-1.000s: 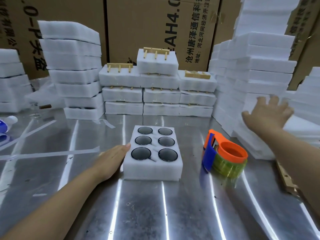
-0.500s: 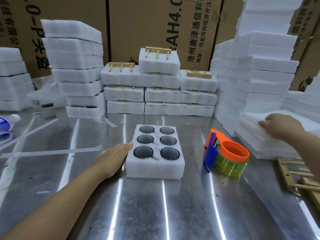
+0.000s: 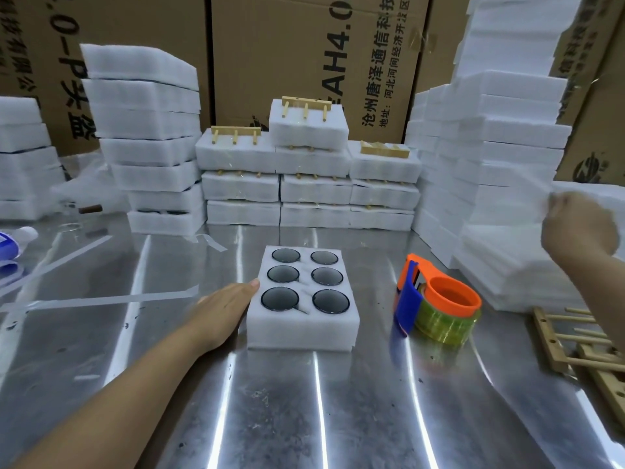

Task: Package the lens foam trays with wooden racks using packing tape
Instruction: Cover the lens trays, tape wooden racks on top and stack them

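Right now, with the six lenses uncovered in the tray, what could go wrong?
1. The lenses lie bare in the tray; the sheet seemingly pinched by the right hand could rub them.
2. The left hand only rests flat against the tray's side, so a bump may slide it on the metal table.
3. The tape dispenser stands in the sheet's likely path.

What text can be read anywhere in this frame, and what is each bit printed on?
"AH4.0", cut off at both ends: central cardboard box.
"沧州唐泽通信科技": same box.
"地址:河北河间经济开发区": same box, in smaller print.
"0-P", followed by large characters that are partly hidden: left cardboard box.
"信科技", a fragment only: right cardboard box.
Label on the bottle at the left edge: too blurred to read.
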